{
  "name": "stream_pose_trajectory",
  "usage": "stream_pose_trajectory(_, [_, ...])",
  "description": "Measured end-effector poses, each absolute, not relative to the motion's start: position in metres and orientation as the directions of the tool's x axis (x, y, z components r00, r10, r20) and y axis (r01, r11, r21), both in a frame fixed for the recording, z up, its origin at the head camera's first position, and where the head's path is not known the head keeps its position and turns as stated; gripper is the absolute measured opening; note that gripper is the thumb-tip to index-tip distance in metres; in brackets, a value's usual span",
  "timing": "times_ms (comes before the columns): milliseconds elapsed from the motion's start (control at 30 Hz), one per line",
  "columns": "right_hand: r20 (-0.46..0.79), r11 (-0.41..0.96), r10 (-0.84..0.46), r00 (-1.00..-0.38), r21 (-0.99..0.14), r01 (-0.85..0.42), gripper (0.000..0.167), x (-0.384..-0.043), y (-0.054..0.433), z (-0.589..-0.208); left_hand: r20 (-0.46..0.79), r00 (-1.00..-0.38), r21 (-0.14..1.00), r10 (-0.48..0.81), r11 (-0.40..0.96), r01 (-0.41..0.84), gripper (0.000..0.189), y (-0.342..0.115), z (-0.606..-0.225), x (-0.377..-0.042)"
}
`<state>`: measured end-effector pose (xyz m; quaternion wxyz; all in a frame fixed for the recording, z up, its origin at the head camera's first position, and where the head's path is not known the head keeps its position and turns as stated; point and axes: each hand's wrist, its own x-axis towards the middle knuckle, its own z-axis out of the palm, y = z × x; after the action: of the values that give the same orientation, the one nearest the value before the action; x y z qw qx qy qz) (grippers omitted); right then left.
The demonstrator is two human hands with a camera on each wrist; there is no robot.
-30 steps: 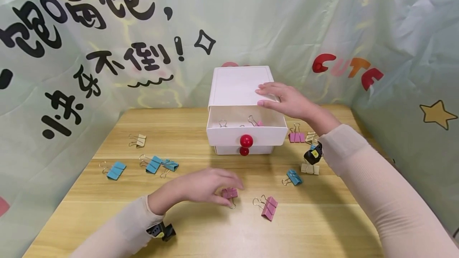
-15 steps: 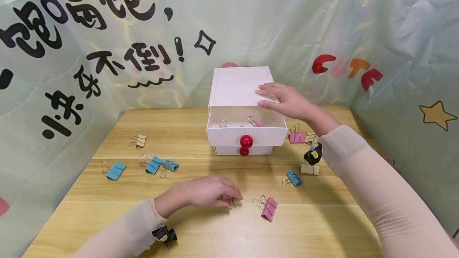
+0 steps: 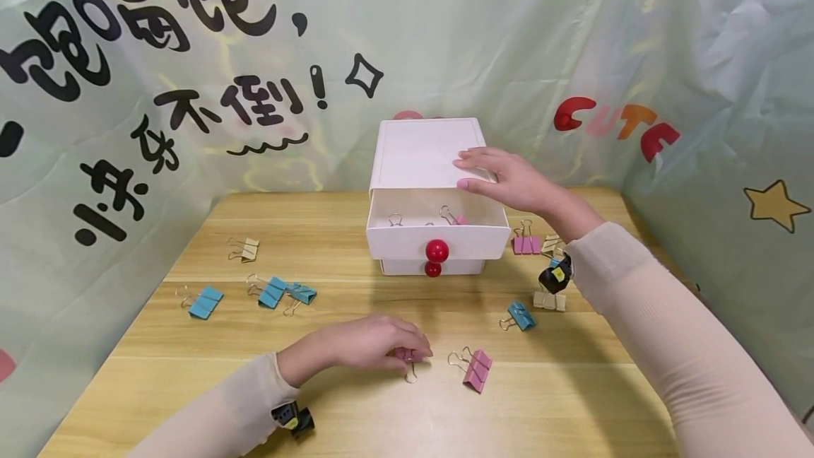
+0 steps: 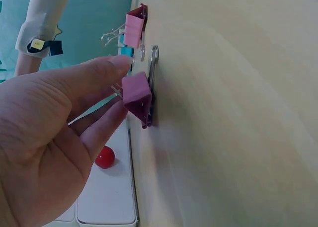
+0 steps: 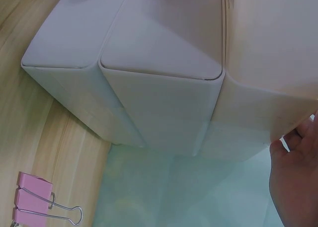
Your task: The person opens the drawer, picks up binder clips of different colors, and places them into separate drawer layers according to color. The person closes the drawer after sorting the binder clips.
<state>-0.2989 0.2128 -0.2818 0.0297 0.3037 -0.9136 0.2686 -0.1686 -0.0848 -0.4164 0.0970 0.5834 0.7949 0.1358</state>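
Note:
My left hand (image 3: 369, 343) pinches a pink binder clip (image 4: 136, 92) between thumb and fingers, low over the wooden table. One wire handle of that clip points toward the table's front in the head view. A second pink binder clip (image 3: 478, 371) lies just to the right. My right hand (image 3: 509, 177) rests on the top right edge of a white drawer box (image 3: 426, 154), fingers extended. Its upper drawer (image 3: 400, 242), with a red knob (image 3: 437, 251), is pulled out. Inside show some wire handles and a bit of pink clip (image 3: 460, 220).
Blue binder clips (image 3: 206, 302) and a cream binder clip (image 3: 250, 250) lie at the left. Right of the box are a pink clip (image 3: 526, 244), a cream clip (image 3: 550, 300) and a blue clip (image 3: 522, 315). A printed cloth (image 3: 477, 41) hangs behind the table.
My left hand has come down toward the table's front and its fingers have closed on the pink binder clip, which has shifted slightly toward the front. My right hand stays on the box.

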Motion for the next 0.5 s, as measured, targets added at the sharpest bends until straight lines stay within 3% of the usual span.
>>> stream_pose_trajectory(233, [0.218, 0.669, -0.541, -0.813, -0.475, -0.572, 0.060, -0.2984, 0.2132, -0.2816, -0.032, -0.325, 0.287, 0.945, 0.320, 0.903, 0.041, -0.0847, -0.4199, -0.1698])
stream_pose_trajectory(500, [0.219, 0.672, -0.536, -0.815, -0.474, -0.569, 0.060, -0.2993, 0.2144, -0.2827, -0.058, -0.299, 0.274, 0.952, 0.304, 0.913, 0.036, -0.0820, -0.4187, -0.1728])
